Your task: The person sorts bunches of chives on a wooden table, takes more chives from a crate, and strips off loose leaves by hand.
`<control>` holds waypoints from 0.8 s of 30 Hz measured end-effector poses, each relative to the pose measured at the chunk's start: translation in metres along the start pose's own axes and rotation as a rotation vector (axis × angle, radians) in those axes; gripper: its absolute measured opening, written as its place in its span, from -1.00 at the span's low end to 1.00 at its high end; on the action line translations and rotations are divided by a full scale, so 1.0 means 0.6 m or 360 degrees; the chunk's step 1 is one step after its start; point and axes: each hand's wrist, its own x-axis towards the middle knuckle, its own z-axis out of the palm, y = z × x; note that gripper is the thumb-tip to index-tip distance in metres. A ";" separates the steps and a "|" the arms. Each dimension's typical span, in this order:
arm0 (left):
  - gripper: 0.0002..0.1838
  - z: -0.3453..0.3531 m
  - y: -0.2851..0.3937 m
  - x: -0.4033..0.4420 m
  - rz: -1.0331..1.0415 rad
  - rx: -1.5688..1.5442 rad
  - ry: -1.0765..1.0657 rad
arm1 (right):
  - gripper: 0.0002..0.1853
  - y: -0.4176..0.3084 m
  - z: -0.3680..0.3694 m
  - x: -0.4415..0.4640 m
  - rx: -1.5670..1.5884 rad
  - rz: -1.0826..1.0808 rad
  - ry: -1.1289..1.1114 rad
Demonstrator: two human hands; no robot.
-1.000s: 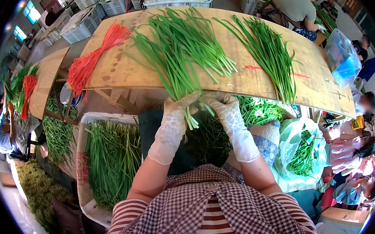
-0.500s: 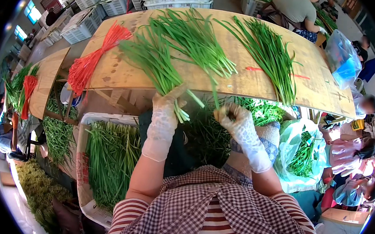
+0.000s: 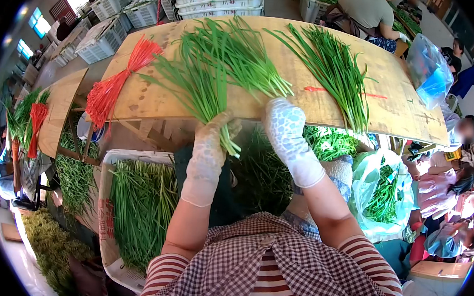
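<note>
My left hand (image 3: 210, 138), in a whitish glove, is closed around a bunch of garlic chives (image 3: 205, 88) near their pale stem ends. The leaves of this bunch fan out over the wooden table (image 3: 158, 98), and its cut ends stick out past the front edge. My right hand (image 3: 285, 121), gloved too, is at the table's edge just below the stem ends of a loose pile of garlic chives (image 3: 248, 61). Its fingers are hidden behind the back of the hand. Another pile of garlic chives (image 3: 335, 72) lies to the right.
A bundle of red ties (image 3: 115, 82) hangs over the table's left edge. Below stands a white crate (image 3: 106, 194) of chives. Greens fill a plastic bag (image 3: 408, 209) at right. A clear bag (image 3: 429, 68) sits at the table's right end. Other people are around, with stacked crates (image 3: 217, 1) behind.
My right hand has moved up and forward from below the table's front edge to the middle pile's stem ends. My left hand still grips its bunch, whose leaves have swung slightly right.
</note>
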 end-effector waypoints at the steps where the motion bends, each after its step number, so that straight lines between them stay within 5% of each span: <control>1: -0.77 0.003 -0.001 -0.003 0.0026 -0.0002 -0.0031 | -0.71 -0.003 -0.010 -0.003 0.0383 0.0032 -0.0085; 8: -0.77 0.009 -0.010 -0.012 0.0046 -0.0108 -0.0052 | -0.79 -0.029 -0.080 -0.074 0.1004 0.0068 -0.0062; 12: -0.77 0.027 0.002 -0.027 -0.0182 -0.0128 -0.0027 | -0.81 -0.023 -0.066 -0.067 0.0958 -0.0293 0.0038; 17: -0.80 -0.004 0.007 -0.012 -0.0178 -0.0431 -0.0154 | -0.81 0.011 -0.036 0.030 0.0051 -0.0087 0.0150; 20: -0.84 0.003 0.004 -0.018 -0.0225 -0.0354 -0.0102 | -0.87 0.034 0.026 0.061 -0.0539 -0.0337 0.0168; 24: -0.79 0.017 0.007 -0.025 -0.0150 -0.0264 -0.0051 | -0.77 -0.003 -0.044 0.026 -0.0247 -0.0200 -0.0102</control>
